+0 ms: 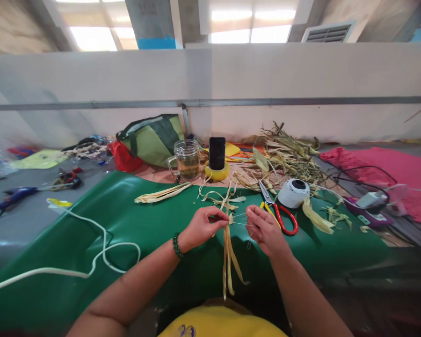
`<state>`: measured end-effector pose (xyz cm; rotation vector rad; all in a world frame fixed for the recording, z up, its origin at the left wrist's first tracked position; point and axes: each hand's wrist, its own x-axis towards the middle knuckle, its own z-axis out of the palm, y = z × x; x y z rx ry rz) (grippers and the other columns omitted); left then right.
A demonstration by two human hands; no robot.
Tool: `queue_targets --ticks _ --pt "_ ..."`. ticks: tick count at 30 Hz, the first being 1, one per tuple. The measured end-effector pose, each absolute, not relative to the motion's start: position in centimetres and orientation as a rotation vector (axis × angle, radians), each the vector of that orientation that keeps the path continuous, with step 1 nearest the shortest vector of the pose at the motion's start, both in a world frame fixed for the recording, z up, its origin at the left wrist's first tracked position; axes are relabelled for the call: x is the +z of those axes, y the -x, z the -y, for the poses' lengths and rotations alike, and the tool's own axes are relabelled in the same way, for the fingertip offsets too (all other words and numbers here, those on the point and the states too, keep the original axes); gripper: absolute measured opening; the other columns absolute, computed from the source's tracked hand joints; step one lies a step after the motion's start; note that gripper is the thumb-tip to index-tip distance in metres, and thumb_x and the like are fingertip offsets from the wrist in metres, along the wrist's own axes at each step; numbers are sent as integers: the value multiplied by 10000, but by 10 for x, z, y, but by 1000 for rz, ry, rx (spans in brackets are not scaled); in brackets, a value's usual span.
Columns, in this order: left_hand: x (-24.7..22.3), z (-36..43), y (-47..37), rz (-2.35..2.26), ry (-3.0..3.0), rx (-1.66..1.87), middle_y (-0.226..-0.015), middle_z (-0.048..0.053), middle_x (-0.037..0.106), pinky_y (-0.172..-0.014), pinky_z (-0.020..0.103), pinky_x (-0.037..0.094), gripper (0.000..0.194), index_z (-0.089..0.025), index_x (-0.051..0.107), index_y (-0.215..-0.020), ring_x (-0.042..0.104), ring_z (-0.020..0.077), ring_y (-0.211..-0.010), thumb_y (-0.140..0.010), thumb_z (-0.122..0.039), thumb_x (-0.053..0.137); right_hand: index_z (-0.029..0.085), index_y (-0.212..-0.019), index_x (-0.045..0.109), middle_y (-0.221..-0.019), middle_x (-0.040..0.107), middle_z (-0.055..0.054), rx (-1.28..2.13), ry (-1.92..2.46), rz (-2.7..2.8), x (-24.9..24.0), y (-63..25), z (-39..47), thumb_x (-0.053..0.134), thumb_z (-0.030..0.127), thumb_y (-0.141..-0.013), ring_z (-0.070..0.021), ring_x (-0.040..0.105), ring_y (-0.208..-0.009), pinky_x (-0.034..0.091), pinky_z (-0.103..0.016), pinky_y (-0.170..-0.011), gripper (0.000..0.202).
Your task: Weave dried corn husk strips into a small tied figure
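My left hand (207,224), a green bead bracelet (176,245) on its wrist, pinches a bundle of dried husk strips (227,252) near its middle. The strips hang down toward me, and shorter ends stick up above my fingers. Fine white thread (239,219) runs from the bundle to my right hand (263,227), whose fingers are closed on it. Just beyond the right hand lie red-handled scissors (288,222) and a yellow-handled tool (272,214), partly hidden. A white thread spool (293,193) stands beside the scissors.
A glass mug (188,161) and a phone (217,153) on a yellow tape roll (216,173) stand behind the green mat (154,229). Dried stalks (291,154) are heaped at the back right. A white cable (66,271) crosses the left side; a glue gun (16,197) lies beyond.
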<state>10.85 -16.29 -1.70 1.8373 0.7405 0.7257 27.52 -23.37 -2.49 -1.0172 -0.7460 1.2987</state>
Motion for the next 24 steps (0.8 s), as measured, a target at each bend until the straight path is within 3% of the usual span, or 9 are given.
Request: queue_targets --ticks 6,12,19,24 --pt "-17 167 -105 -795 -2082 842 -715 -4 570 -639 225 444 66 -157 572 -800 526 111 -667 -739 -164 597 199 -710 469 -408 204 151 1368 993 662 -29 -280 235 780 479 -573 -5 111 -334 85 -139 -311 440" --pt "-21 170 -103 -696 -2480 746 -733 23 615 -720 268 433 203 -181 650 -996 532 142 -712 -812 -168 565 197 -682 467 -376 219 150 1443 971 702 -27 -284 243 775 460 -598 -6 109 -313 65 -147 -296 414" --pt "-24 168 -107 -780 -2636 661 -732 39 633 -722 259 431 169 -180 664 -769 560 157 -758 -850 -172 515 189 -675 474 -425 203 139 1419 983 877 -18 -283 254 720 491 -669 0 110 -329 59 -155 -319 390" --pt "-22 167 -110 -858 -2579 491 -703 35 633 -695 251 417 171 -170 663 -714 566 151 -725 -831 -193 542 201 -790 507 -476 329 107 1053 1129 979 -21 -315 237 715 470 -659 -34 244 -364 177 -176 -354 365"
